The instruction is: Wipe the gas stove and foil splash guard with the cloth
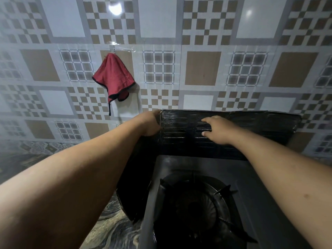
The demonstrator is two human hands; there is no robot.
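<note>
A dark gas stove [251, 178] with a round burner grate [195, 205] fills the lower middle. Behind and to its left stands the dark, ribbed foil splash guard [255, 126], folded around the stove. My left hand [150, 124] grips the guard's upper left corner at the fold. My right hand [218, 130] lies flat on the back panel with fingers spread, holding nothing. A red cloth [114, 76] with a dark edge hangs from a hook on the tiled wall, up and to the left of both hands.
The wall behind is tiled in a checked brown and white pattern [203, 69]. A marbled grey countertop [111, 229] runs left of the stove. The guard's left wing [133, 177] stands between my left forearm and the stove.
</note>
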